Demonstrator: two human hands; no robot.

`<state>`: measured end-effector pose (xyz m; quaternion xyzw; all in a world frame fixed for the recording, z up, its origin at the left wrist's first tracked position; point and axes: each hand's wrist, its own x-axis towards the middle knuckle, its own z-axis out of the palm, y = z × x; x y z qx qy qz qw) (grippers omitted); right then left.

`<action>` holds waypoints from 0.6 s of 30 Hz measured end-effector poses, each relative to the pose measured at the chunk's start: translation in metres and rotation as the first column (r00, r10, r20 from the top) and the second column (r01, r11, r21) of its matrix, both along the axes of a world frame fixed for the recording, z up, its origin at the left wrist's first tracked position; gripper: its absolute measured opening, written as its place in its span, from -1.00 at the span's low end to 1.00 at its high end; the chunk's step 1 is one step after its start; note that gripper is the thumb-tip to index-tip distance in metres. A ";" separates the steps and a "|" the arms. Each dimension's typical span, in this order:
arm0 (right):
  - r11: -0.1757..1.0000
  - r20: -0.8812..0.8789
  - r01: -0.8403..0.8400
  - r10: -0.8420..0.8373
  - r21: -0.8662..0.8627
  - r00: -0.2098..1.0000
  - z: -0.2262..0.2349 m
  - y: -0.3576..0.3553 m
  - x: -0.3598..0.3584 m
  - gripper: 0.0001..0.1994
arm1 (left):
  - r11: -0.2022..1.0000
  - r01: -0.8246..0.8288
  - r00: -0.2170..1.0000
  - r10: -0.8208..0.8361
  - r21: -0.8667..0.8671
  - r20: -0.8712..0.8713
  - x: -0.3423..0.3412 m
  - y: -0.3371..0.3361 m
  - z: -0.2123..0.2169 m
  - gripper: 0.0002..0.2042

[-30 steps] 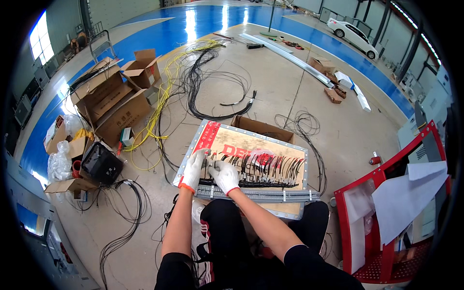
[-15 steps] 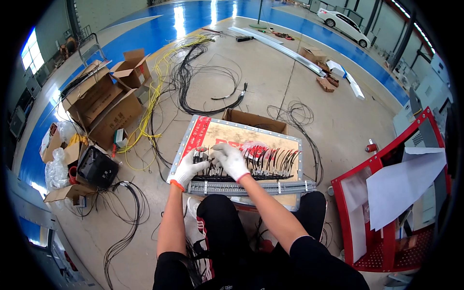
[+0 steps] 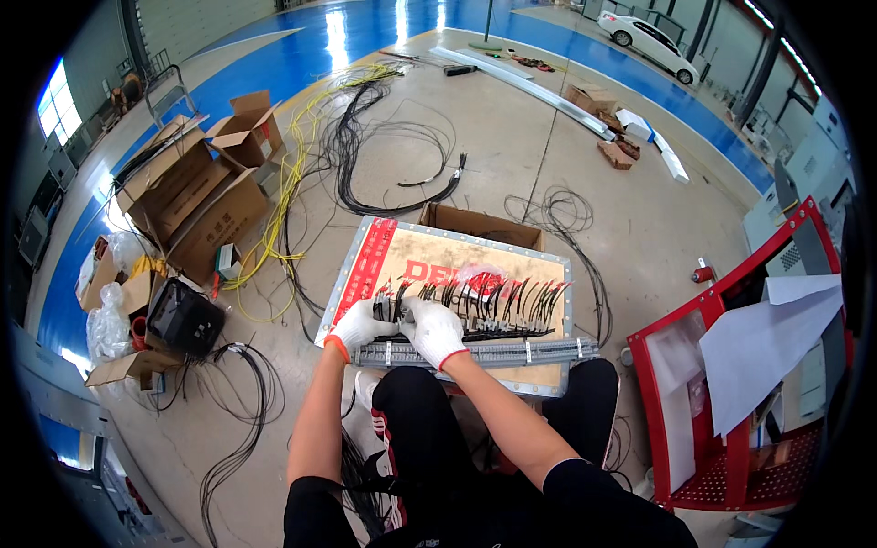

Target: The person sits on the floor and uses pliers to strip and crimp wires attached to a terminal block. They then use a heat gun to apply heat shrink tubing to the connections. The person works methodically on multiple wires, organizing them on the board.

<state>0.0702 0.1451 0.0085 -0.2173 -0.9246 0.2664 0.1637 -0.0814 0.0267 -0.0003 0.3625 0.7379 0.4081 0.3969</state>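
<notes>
A flat metal panel (image 3: 539, 265) covered with cardboard lies on the floor in front of me. Along its near edge runs a grey terminal rail (image 3: 512, 353) with a row of black and red wires (image 3: 498, 301) fanned above it. My left hand (image 3: 358, 325), in a white glove, rests on the left end of the wire row. My right hand (image 3: 433, 329), also gloved, sits right beside it, fingers closed on the wires near the rail. My knees in dark trousers are just below the rail.
Open cardboard boxes (image 3: 196, 196) stand at the left, with a black case (image 3: 183, 320) nearer. Black and yellow cables (image 3: 365, 146) loop across the concrete floor. A red cart (image 3: 731, 365) with white paper sheets stands at the right. A white car (image 3: 647, 38) is parked far back.
Both hands have come closer together at the left end of the wire row. The view has tilted slightly, so the panel sits higher in the picture.
</notes>
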 end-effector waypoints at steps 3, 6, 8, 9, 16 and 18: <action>0.995 -0.043 -0.064 0.061 -0.076 0.997 -0.006 0.009 0.006 -0.78 | 0.999 -0.044 0.999 0.044 0.015 0.004 0.009 -0.001 0.013 -0.72; 0.996 -0.097 -0.033 0.024 -0.086 0.995 -0.013 0.008 0.007 -0.78 | 0.991 -0.025 0.995 0.012 0.132 0.098 0.005 -0.002 0.009 -0.71; 0.993 -0.064 0.006 -0.014 -0.118 0.998 -0.015 0.008 0.006 -0.77 | 0.988 -0.049 0.993 0.033 0.144 0.112 0.003 -0.005 0.008 -0.72; 0.993 -0.078 0.037 -0.046 -0.114 0.996 -0.015 0.006 0.006 -0.77 | 0.985 -0.075 0.991 0.056 0.157 0.125 0.001 -0.006 0.007 -0.72; 0.992 0.106 -0.129 0.126 0.016 0.986 -0.010 0.013 0.001 -0.69 | 0.929 -0.311 0.926 0.247 0.203 0.287 0.006 -0.006 0.010 -0.80; 0.977 0.266 -0.187 0.153 0.107 0.952 0.007 0.013 -0.007 -0.68 | 0.911 -0.344 0.901 0.252 0.226 0.353 0.007 0.000 0.009 -0.78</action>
